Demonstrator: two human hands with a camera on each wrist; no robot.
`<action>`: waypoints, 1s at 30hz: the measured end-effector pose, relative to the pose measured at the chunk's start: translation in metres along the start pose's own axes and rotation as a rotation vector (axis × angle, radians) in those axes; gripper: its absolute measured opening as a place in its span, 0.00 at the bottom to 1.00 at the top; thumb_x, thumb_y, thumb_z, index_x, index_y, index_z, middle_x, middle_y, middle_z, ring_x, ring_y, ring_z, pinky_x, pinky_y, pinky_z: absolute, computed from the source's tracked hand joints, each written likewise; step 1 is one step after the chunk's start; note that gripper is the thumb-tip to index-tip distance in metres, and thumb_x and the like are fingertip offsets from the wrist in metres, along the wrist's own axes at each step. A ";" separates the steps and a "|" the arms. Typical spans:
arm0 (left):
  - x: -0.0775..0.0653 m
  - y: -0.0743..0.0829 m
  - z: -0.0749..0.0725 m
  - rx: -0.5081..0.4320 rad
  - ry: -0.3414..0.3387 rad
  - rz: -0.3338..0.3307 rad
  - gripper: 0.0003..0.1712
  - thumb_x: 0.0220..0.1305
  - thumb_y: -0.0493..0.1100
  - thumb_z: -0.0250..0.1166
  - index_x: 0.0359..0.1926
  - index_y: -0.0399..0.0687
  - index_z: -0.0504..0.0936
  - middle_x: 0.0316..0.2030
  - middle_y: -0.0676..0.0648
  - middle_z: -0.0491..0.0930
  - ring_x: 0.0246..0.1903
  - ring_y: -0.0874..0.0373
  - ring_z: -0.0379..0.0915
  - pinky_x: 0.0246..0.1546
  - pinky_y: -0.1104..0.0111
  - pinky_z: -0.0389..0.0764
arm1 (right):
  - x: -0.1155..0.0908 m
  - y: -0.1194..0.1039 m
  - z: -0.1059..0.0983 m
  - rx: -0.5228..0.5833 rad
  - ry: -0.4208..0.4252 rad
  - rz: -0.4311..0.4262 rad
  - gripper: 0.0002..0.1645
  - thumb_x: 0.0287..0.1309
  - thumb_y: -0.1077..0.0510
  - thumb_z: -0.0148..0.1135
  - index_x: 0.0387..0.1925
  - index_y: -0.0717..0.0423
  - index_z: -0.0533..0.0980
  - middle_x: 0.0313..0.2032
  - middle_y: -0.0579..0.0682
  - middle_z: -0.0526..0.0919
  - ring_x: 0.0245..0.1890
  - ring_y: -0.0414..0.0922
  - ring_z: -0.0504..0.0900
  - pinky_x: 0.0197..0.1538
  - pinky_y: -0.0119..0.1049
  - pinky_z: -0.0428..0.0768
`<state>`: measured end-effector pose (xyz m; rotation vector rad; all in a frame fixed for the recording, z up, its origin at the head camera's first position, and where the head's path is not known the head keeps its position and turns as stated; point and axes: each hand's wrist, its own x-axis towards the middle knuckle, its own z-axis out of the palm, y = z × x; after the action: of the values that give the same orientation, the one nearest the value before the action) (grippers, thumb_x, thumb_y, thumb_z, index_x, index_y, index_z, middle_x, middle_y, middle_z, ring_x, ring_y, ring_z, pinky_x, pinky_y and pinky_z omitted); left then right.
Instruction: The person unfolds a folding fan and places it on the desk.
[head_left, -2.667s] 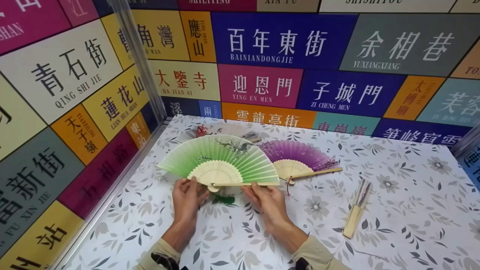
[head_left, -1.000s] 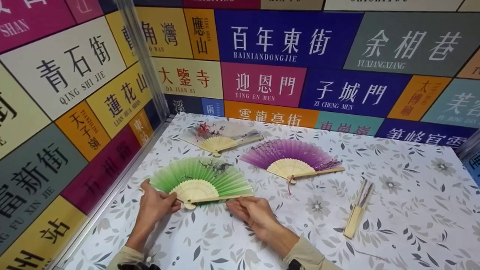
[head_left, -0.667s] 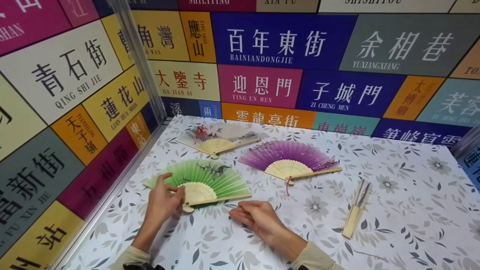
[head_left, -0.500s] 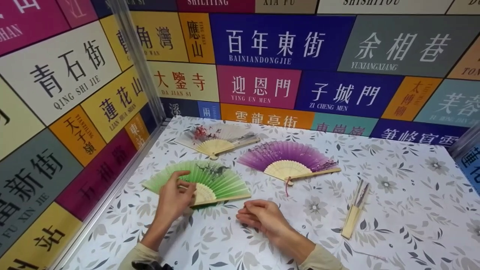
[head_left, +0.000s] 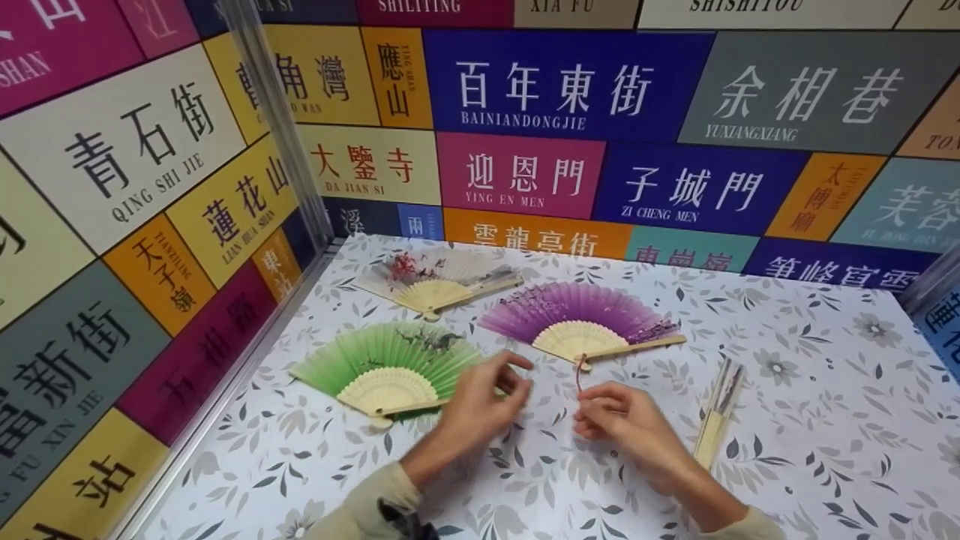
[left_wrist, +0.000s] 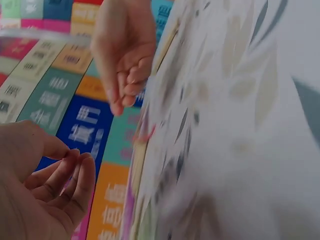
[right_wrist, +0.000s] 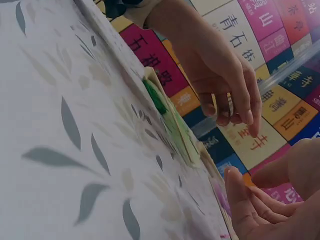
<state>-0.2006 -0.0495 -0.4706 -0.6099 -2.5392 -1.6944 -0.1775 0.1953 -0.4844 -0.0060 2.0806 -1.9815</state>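
Observation:
An unfolded green fan [head_left: 405, 349] lies on the table at the left, its tassel hidden in the head view. My left hand [head_left: 480, 401] hovers over its right end with loosely bent fingers and holds nothing. To the right, my right hand [head_left: 630, 424] is also without anything in its grasp. Its fingertips are right by the red cord [head_left: 579, 375] of a spread purple fan [head_left: 577, 315]. A folded fan [head_left: 718, 412] lies beyond the right hand, its lower end covered by the wrist. Both wrist views show the two hands facing each other above the cloth.
A spread grey-white fan [head_left: 435, 281] with red blossoms lies at the back left. The table has a leaf-patterned white cloth [head_left: 825, 420]. Panels of colourful name signs [head_left: 517, 176] wall off the back and left, with a clear corner strip [head_left: 281, 120] between them.
Both hands held the green fan up, then laid it on the table at the left and let go. Since then both hands have moved right, toward the purple fan's cord.

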 end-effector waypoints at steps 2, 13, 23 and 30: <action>0.002 0.002 0.019 0.003 -0.053 0.031 0.13 0.67 0.38 0.65 0.50 0.53 0.81 0.30 0.50 0.86 0.29 0.65 0.82 0.28 0.74 0.88 | -0.005 0.001 -0.017 -0.040 0.023 0.006 0.23 0.65 0.62 0.64 0.55 0.74 0.72 0.42 0.67 0.85 0.39 0.50 0.87 0.48 0.42 0.91; 0.018 0.009 0.094 0.172 -0.245 0.167 0.10 0.65 0.39 0.66 0.47 0.45 0.83 0.28 0.57 0.85 0.25 0.78 0.73 0.28 0.89 0.79 | -0.026 0.001 -0.104 -0.482 0.269 0.040 0.25 0.62 0.51 0.69 0.55 0.60 0.76 0.39 0.56 0.88 0.32 0.46 0.87 0.34 0.35 0.89; 0.037 0.025 0.136 0.204 -0.282 0.206 0.09 0.65 0.41 0.66 0.46 0.49 0.84 0.29 0.60 0.84 0.25 0.82 0.71 0.30 0.92 0.77 | -0.026 0.005 -0.150 -0.882 0.420 -0.036 0.25 0.58 0.47 0.72 0.48 0.60 0.78 0.31 0.50 0.88 0.28 0.38 0.83 0.26 0.28 0.78; 0.051 0.031 0.166 0.268 -0.314 0.248 0.11 0.65 0.47 0.69 0.45 0.50 0.86 0.31 0.59 0.87 0.27 0.82 0.73 0.30 0.94 0.74 | -0.025 0.011 -0.155 -0.978 0.444 -0.012 0.44 0.61 0.33 0.63 0.57 0.68 0.67 0.29 0.51 0.87 0.23 0.40 0.78 0.26 0.33 0.73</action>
<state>-0.2054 0.1247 -0.4995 -1.1882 -2.6806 -1.2350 -0.1821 0.3528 -0.4855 0.2454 3.1090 -0.8208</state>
